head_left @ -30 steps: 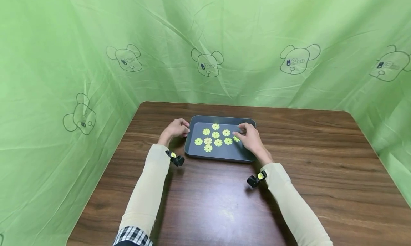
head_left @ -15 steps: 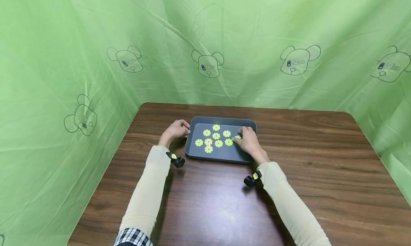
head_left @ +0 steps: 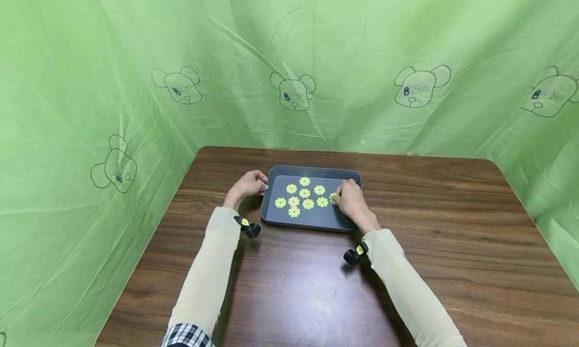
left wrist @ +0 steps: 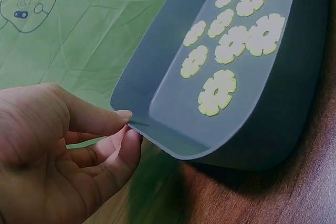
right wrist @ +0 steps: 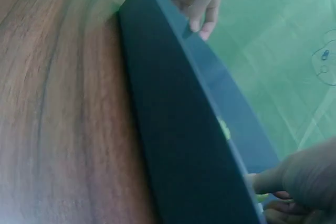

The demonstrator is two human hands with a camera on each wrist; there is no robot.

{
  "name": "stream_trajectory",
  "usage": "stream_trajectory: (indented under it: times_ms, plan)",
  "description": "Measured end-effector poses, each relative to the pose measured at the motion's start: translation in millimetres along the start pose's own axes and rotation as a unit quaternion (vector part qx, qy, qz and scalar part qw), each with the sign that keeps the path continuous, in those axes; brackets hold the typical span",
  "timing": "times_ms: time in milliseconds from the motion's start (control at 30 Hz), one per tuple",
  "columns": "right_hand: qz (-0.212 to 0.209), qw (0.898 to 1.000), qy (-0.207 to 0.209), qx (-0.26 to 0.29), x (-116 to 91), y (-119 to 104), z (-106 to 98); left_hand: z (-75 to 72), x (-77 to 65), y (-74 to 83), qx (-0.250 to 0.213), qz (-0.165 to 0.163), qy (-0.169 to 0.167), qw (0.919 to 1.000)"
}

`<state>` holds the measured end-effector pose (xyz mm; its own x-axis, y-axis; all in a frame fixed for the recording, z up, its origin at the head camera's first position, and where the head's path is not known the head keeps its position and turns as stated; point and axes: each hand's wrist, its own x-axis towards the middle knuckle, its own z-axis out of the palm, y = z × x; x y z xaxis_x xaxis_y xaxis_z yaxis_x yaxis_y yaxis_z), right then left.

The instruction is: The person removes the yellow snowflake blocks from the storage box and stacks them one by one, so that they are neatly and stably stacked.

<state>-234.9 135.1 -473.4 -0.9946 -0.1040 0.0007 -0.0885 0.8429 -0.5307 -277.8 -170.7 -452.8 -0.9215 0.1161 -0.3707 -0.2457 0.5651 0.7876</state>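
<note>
A dark grey rectangular tray (head_left: 312, 221) stands on the table with several flat yellow interlocking discs (head_left: 305, 192) in it, flower-shaped with notched edges and a centre hole. My left hand (head_left: 250, 184) pinches the tray's left rim, thumb above and fingers below, as the left wrist view shows. Inside the tray's right side, my right hand (head_left: 352, 200) reaches down with curled fingers at the rightmost yellow disc (head_left: 332, 198), thumb over its edge. In the right wrist view that disc is mostly hidden by the fingers and the tray wall.
The brown wooden table (head_left: 452, 236) stretches around the tray on all sides. Behind and to the left hangs a green curtain (head_left: 353, 60) with outlined bear heads. Small black cameras (head_left: 250, 229) sit on both wrists.
My right hand has lowered from above the rightmost disc onto it, covering part of it, then shifted slightly right. My left hand has stayed on the rim.
</note>
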Motion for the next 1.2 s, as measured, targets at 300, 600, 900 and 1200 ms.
stream_trajectory:
  times_ms: [300, 600, 900, 1200]
  plan:
    - [-0.012, 0.993, 0.048, 0.104, -5.2, 0.0, -16.2, 1.2, -1.4, -0.3, 0.001, 0.0, 0.001, 1.0]
    - [0.04, 0.977, 0.093, 0.19, -9.2, 14.0, -35.5, 1.2, -2.0, -0.1, -0.001, 0.001, -0.002, 1.0]
    - [0.092, 0.959, 0.129, 0.233, -18.9, 35.5, -52.6, 0.4, -1.9, -0.7, -0.002, 0.003, -0.006, 1.0]
    - [0.144, 0.954, 0.139, 0.222, -34.7, 63.2, -59.1, 1.9, -4.8, 1.2, 0.007, 0.0, -0.007, 0.9999]
